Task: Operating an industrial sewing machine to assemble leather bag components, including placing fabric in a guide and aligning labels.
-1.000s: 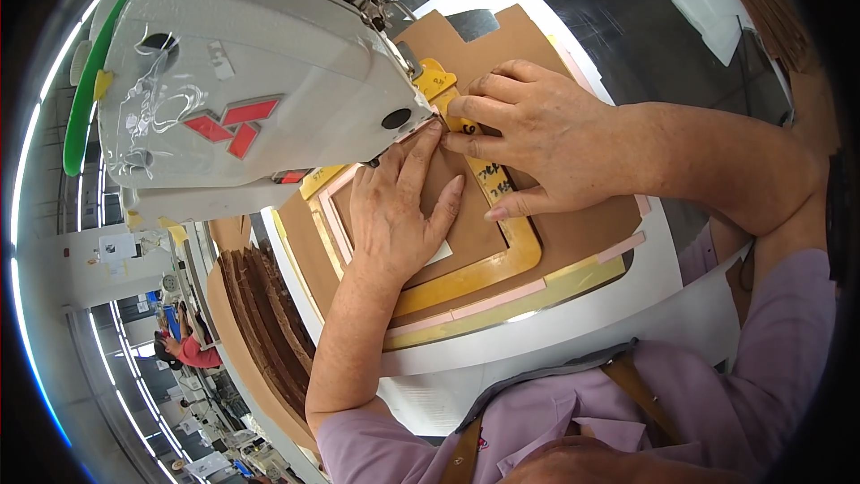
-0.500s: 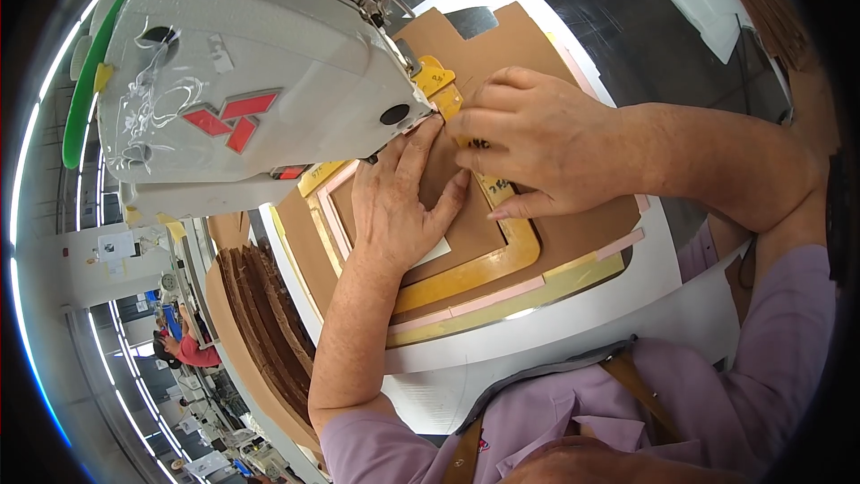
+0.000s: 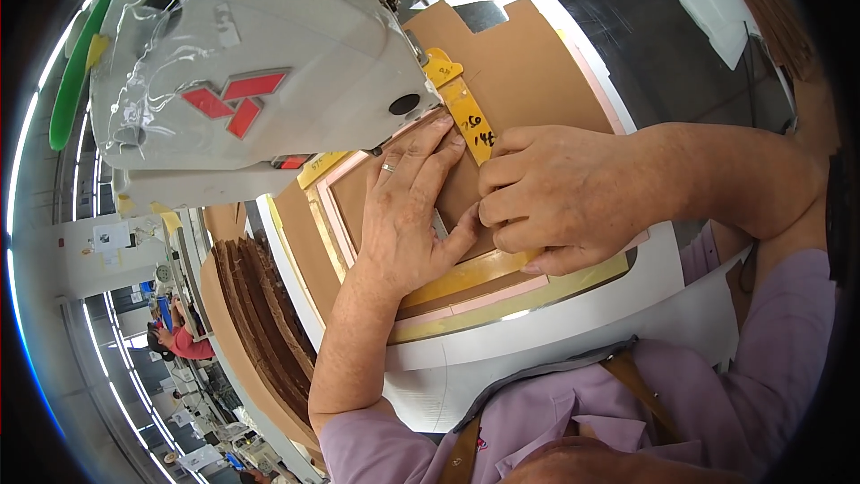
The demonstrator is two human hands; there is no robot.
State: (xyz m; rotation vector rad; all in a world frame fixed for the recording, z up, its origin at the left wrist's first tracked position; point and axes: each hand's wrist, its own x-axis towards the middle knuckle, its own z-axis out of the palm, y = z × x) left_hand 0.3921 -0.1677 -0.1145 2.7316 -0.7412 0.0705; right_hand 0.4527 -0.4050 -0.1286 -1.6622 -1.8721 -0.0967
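Note:
A yellow template frame [image 3: 460, 279] with pink strips lies on a brown sheet [image 3: 541, 61], and a smaller brown panel [image 3: 354, 196] shows inside its opening. My left hand [image 3: 405, 220], with a ring on one finger, rests flat on that inner panel, fingers stretched toward the head of a grey sewing machine [image 3: 296, 81]. Its fingertips reach close to the machine's lower end. My right hand [image 3: 560, 193] is curled over the right side of the frame, fingers bent. What its fingers hold, if anything, is hidden beneath them. The needle area is hidden behind the machine head.
A stack of brown pieces [image 3: 266, 305] stands left of the white work surface [image 3: 528, 338]. White scraps [image 3: 710, 22] and more brown pieces [image 3: 766, 13] lie at the far right. Another person in red [image 3: 186, 341] sits at the far left.
My right hand has moved down along the frame's right side, uncovering its upper part. My left hand has shifted slightly on the inner panel. The frame and brown sheet have moved slightly right.

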